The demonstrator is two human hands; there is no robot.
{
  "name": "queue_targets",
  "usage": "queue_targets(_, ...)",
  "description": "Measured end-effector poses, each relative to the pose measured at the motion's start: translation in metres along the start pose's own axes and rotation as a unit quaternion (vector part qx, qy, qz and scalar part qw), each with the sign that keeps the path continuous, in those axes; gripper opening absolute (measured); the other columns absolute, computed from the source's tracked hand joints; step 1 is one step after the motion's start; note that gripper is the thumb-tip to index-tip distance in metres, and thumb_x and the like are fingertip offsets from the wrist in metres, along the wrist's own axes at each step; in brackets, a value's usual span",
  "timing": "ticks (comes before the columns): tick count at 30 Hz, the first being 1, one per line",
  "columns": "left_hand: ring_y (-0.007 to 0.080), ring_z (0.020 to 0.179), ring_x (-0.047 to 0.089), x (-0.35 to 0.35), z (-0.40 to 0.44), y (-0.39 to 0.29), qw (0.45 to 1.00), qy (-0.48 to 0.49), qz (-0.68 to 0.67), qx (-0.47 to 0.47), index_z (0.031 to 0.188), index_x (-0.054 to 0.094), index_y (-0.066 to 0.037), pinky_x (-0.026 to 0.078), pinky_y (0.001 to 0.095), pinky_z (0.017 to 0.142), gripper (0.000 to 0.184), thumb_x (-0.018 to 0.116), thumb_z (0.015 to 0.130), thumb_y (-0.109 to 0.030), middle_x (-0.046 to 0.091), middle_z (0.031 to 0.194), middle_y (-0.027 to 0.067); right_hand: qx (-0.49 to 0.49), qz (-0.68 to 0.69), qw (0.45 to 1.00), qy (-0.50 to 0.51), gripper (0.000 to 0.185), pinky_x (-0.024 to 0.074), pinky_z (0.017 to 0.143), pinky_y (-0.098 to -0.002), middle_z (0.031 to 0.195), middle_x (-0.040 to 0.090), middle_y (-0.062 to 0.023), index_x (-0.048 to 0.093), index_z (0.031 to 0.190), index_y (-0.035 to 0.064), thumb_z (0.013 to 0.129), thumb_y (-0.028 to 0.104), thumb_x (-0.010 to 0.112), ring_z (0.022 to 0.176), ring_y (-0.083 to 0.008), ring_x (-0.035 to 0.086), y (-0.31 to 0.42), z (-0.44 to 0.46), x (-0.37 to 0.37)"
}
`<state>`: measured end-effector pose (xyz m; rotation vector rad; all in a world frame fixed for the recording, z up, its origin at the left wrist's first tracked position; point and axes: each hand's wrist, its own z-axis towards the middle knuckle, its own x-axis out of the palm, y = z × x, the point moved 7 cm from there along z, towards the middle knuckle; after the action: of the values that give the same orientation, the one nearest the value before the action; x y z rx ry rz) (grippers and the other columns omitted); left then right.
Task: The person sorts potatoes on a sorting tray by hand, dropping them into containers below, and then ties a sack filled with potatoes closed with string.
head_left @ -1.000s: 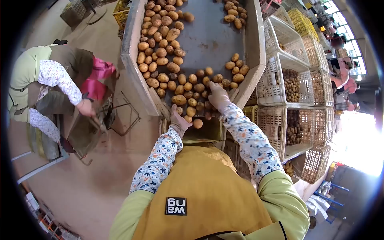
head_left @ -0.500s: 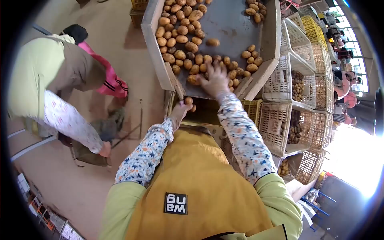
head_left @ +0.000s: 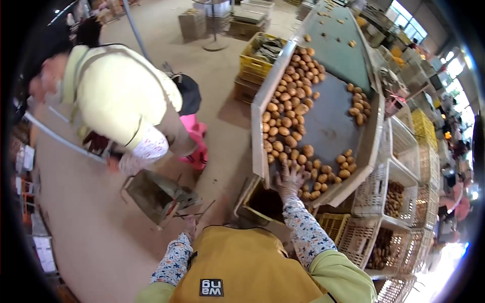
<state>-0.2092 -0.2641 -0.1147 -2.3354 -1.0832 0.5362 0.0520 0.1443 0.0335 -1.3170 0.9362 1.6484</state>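
Observation:
Potatoes (head_left: 286, 121) lie in a thick band along the left side and lower end of a grey sorting chute (head_left: 328, 116). My right hand (head_left: 290, 179) rests on the potatoes at the chute's lower left corner, its fingers spread. Away from the chute, my left hand (head_left: 189, 228) is low over the floor by my apron; it is small and blurred, so its fingers and anything in them cannot be made out. Below the chute's end sits a yellow-rimmed container (head_left: 262, 204) with a dark inside.
On the left a co-worker (head_left: 121, 96) bends over near a folding stool (head_left: 156, 194) and a metal rail. White crates (head_left: 386, 194) holding potatoes are stacked on the right. A yellow crate (head_left: 260, 55) stands beyond the chute's left wall.
The view has swung left and up. My left hand has moved away from the chute's end, down and left. My right hand has shifted to the chute's left corner. The co-worker has changed posture.

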Motion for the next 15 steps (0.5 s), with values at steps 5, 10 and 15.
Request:
queue_targets(5, 0.0168, 0.077, 0.057, -0.05, 0.021, -0.013, 0.95, -0.013, 0.073, 0.302, 0.105, 0.059, -0.006, 0.047, 0.032, 0.071, 0.02, 0.048, 0.089, -0.013, 0.059, 0.086, 0.0052, -0.009, -0.038, 0.998, -0.047, 0.065, 0.0088, 0.104, -0.0675, 0.142, 0.04, -0.0077, 0.038, 0.14, 0.033, 0.08, 0.053, 0.053, 0.13, -0.0422, 0.029, -0.007, 0.003, 0.0)
queue_targets(10, 0.0266, 0.103, 0.056, -0.082, -0.012, -0.089, 0.922, -0.225, 0.175, 0.263, 0.128, 0.046, -0.006, 0.045, 0.0345, 0.088, 0.053, 0.061, 0.081, -0.025, 0.06, 0.11, 0.0178, -0.027, -0.064, 0.997, -0.047, 0.063, 0.0103, 0.104, -0.0649, 0.141, 0.041, -0.0077, 0.041, 0.139, 0.031, 0.082, 0.055, 0.05, 0.129, -0.0398, 0.032, -0.012, 0.004, 0.01)
queue_targets(15, 0.03, 0.124, 0.043, -0.072, -0.006, -0.137, 0.835, -0.077, 0.544, 0.038, 0.134, 0.04, -0.005, 0.036, 0.0383, 0.103, 0.084, 0.068, 0.07, -0.051, 0.046, 0.133, 0.0197, -0.018, -0.067, 0.996, -0.057, 0.063, 0.012, 0.106, -0.0625, 0.138, 0.043, -0.0077, 0.046, 0.136, 0.0263, 0.079, 0.052, 0.057, 0.127, -0.0381, 0.035, -0.011, -0.001, -0.001)
